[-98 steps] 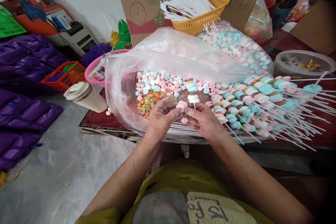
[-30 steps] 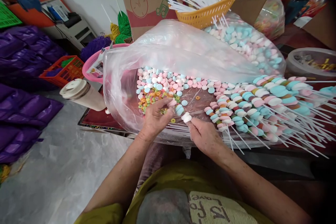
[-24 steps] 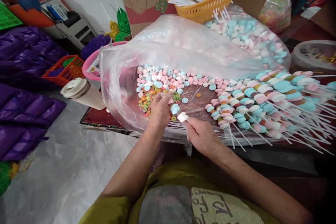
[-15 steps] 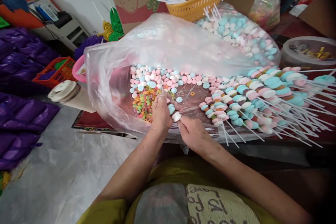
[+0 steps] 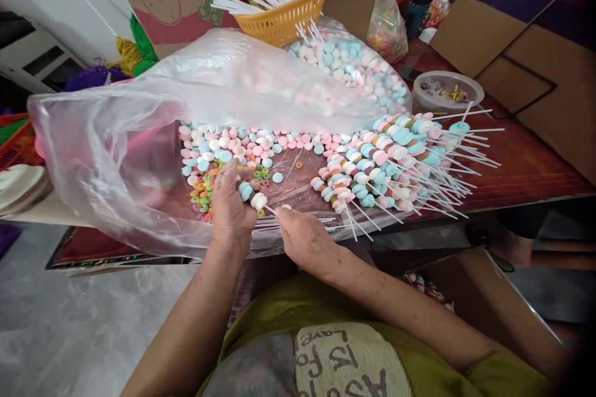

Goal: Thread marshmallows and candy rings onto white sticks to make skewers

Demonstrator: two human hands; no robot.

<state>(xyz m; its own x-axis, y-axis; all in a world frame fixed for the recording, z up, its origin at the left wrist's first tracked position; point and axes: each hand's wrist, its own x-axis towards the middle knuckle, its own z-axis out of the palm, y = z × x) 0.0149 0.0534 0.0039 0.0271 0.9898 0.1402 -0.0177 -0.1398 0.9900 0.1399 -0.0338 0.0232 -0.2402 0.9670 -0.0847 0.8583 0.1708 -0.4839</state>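
Note:
My right hand (image 5: 305, 239) is closed round the bare lower end of a white stick threaded with marshmallows (image 5: 259, 201). White and blue pieces, with darker rings among them, show on this marshmallow skewer, which tilts up to the left. My left hand (image 5: 230, 201) is at its upper end, fingers drawn together; what they pinch is hidden. Beside the left hand lies a pile of coloured ring gummies (image 5: 200, 195). Loose pink, white and blue marshmallows (image 5: 251, 144) are spread behind it. Finished-looking marshmallow skewers (image 5: 386, 161) are heaped to the right.
A clear plastic bag (image 5: 251, 80) covers part of the table (image 5: 507, 161). Behind stand a yellow basket (image 5: 284, 22) of white sticks and a cardboard box (image 5: 181, 31). A round tub (image 5: 447, 90) sits at right; a lidded cup (image 5: 23, 189) is at far left.
The white piece was in the right fingers; now they grip lower, baring the stick. The left hand brought a pink marshmallow to the skewer's upper end. The view has swung right.

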